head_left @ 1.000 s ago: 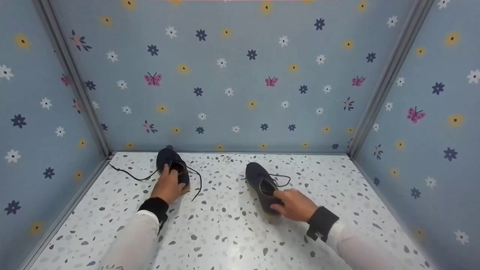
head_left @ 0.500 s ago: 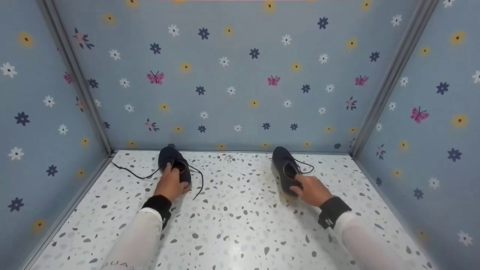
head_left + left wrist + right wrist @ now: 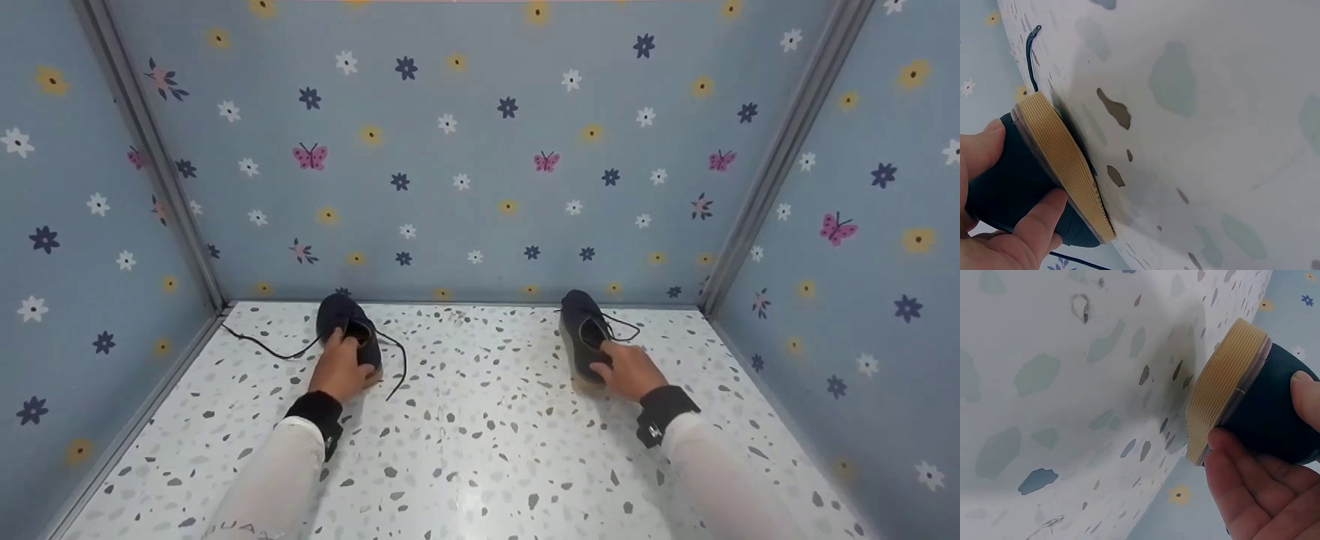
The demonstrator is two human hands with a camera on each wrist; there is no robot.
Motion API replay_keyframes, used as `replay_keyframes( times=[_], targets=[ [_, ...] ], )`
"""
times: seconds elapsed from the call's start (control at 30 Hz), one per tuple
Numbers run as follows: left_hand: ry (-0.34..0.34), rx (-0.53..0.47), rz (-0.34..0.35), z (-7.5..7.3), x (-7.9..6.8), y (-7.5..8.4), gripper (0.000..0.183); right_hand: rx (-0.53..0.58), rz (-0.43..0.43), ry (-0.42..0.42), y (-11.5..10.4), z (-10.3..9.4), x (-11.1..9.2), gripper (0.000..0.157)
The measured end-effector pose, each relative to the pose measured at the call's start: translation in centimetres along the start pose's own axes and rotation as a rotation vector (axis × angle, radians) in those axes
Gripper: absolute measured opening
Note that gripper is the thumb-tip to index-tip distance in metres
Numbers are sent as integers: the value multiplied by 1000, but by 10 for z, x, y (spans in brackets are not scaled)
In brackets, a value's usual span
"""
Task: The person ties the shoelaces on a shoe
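Observation:
A dark navy lace-up shoe (image 3: 335,309) is at the back left, its toe by the back wall and its laces untied and spread to both sides. My left hand (image 3: 341,371) grips its heel end. In the left wrist view, thumb and fingers (image 3: 1039,222) hold the dark heel (image 3: 1013,174) above a ribbed tan sole. The matching shoe (image 3: 576,319) is at the back right, a loop of lace on its right side. My right hand (image 3: 631,371) pinches its heel. In the right wrist view, the tan sole (image 3: 1224,377) seems slightly tilted off the floor.
White speckled floor (image 3: 465,435) lies between and in front of the shoes. A blue flowered back wall (image 3: 450,225) rises behind them. Similar panels stand left and right, joined at grey metal corner posts (image 3: 780,157).
My right hand has carried the right shoe rightward and toward the back wall, farther from the left shoe. The left hand and its shoe have stayed in place.

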State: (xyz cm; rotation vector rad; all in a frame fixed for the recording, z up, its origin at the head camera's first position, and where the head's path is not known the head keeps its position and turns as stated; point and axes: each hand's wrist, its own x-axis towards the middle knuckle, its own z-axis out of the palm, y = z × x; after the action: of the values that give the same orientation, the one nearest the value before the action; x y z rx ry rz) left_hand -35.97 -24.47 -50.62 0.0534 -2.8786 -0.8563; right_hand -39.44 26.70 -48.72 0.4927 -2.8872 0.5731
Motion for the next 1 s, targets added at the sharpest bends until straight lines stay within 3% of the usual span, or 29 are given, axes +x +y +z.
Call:
replay_keyframes(
  times=[0.3, 0.63, 1.0],
  targets=[
    [30, -6, 37, 1, -5, 1, 54, -3, 79, -16, 6, 6, 5, 31],
    [33, -18, 109, 2, -14, 23, 43, 30, 141, -27, 10, 11, 5, 31],
    [27, -43, 178, 6, -27, 51, 33, -25, 199, -179, -2, 6, 11, 56]
  ],
)
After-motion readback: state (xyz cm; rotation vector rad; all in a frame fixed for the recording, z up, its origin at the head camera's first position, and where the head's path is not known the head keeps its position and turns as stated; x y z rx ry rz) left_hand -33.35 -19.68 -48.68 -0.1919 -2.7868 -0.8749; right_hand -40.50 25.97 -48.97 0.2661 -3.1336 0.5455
